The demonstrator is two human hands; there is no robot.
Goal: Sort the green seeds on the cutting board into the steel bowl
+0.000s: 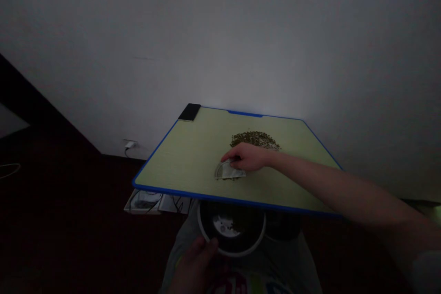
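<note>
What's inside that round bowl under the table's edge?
The bowl holds dark bits over a pale, shiny bottom; the table's edge hides its far part.

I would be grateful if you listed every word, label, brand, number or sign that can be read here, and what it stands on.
No text can be read with certainty.
Clear half-round piece under the right hand: fine marks along its curved edge, too small to read.
Coloured print on the clothing: blurred and cut off by the frame.
Bowl: a small mark inside, unreadable.
Phone: dark, no legible text.
</note>
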